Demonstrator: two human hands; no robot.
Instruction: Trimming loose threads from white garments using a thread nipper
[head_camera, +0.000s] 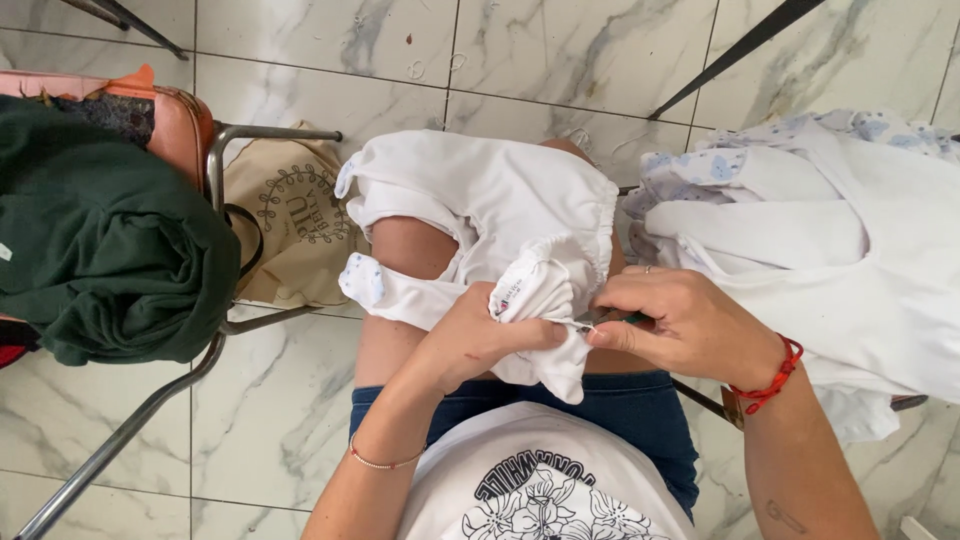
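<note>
Fabric dominates the scene: a small white garment (490, 215) with a gathered elastic edge lies draped over the seated person's bare knee, and every other thing is best placed against it. The left hand (468, 340), just below the garment's bunched lower corner, has thumb and fingers closed in a pinch on a fold of the cloth, near a small sewn-in tag. The right hand (680, 325), just to the right of that same fold, has its fingertips pressed together around a thin small tool (603, 320), probably scissors or a snipper, though too little shows to tell, whose tip touches the pinched cloth. The garment looks light, soft and limp; it would likely sag and slip wherever unsupported, so a firm pinch close to the working spot, or on the thicker elastic hem, seems the surest hold. Right of the garment lies a pile of white clothes (800, 230) with pale blue print. Left of it stands a metal chair (215, 160) bearing a dark green cloth (100, 240) and a beige bag (290, 215).
</note>
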